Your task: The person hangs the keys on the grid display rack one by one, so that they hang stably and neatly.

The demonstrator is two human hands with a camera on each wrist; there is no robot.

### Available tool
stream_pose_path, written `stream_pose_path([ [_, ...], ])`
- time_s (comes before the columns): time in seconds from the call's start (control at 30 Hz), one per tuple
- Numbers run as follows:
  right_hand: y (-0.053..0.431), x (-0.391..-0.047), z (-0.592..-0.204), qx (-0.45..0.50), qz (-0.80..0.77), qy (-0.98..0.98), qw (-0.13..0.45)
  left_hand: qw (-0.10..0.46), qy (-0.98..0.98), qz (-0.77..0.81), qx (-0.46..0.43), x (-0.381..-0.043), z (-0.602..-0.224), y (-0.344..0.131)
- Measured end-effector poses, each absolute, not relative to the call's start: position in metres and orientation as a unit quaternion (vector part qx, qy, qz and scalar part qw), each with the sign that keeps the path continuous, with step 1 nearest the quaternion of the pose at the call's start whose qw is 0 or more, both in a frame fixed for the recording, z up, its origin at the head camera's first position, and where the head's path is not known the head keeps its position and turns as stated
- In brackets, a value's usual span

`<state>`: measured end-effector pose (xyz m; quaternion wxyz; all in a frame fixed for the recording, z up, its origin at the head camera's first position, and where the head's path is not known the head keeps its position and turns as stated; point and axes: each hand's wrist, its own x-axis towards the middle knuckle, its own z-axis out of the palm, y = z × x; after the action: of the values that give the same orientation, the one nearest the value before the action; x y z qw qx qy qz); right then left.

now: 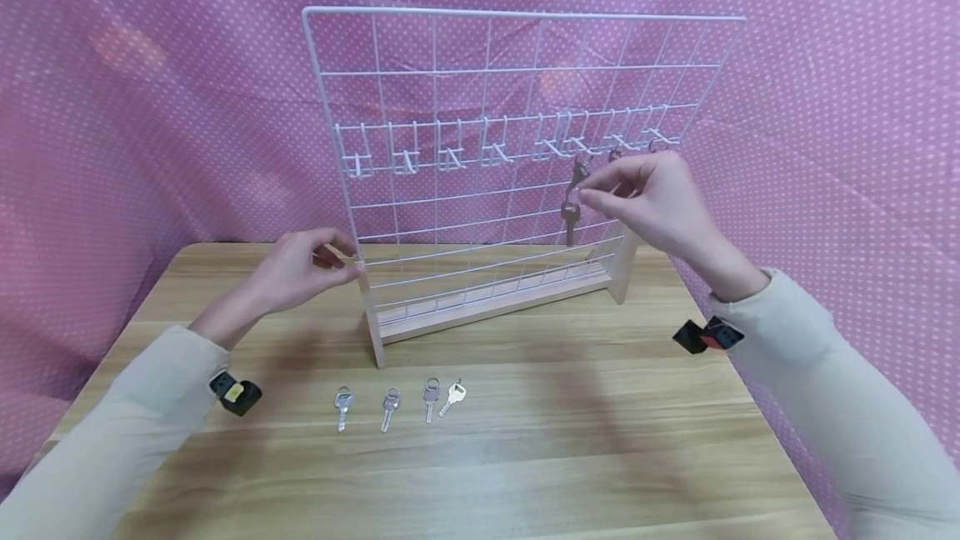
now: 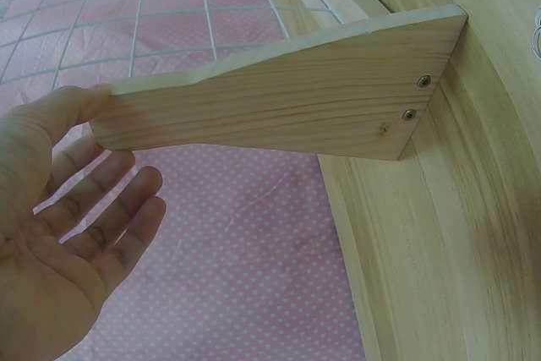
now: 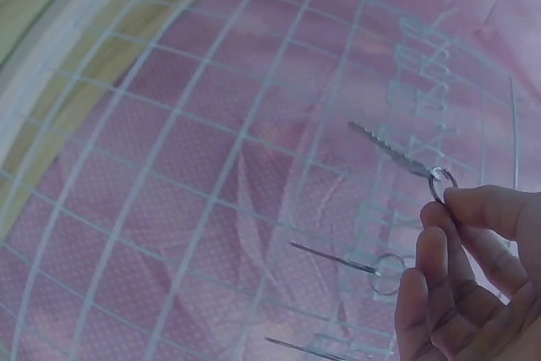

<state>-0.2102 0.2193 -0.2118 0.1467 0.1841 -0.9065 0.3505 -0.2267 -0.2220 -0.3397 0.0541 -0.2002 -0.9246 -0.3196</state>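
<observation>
My right hand (image 1: 654,200) pinches the metal ring (image 3: 442,185) of a key (image 1: 571,222) between thumb and fingertips. The toothed key (image 3: 393,154) hangs from it, in front of a white wire grid rack (image 1: 517,15) and a little below its hooks. My left hand (image 1: 300,272) grips the upper end of the rack's wooden side panel (image 2: 254,99), thumb on one edge and fingers at the other. Another key (image 1: 578,174) hangs from a hook close to my right hand. More hanging keys are partly hidden behind that hand; one key (image 3: 334,258) shows in the right wrist view.
Several white hooks (image 1: 452,158) line the grid in a row. Several keys with rings lie on the wooden table (image 1: 525,473) in front, among them a left-hand key (image 1: 342,408) and a brighter key (image 1: 453,397). Pink dotted cloth (image 1: 187,107) surrounds the table.
</observation>
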Motion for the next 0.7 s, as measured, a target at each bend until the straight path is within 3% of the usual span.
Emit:
stream_pose_path([
  [0.27, 0.216, -0.228, -0.191, 0.178, 0.348, -0.905, 0.170, 0.059, -0.924, -0.316, -0.204, -0.227, -0.340, -0.222],
  [0.7, 0.204, -0.238, -0.180, 0.161, 0.291, -0.931, 0.149, 0.056, -0.926, -0.316, -0.201, -0.227, -0.340, -0.222],
])
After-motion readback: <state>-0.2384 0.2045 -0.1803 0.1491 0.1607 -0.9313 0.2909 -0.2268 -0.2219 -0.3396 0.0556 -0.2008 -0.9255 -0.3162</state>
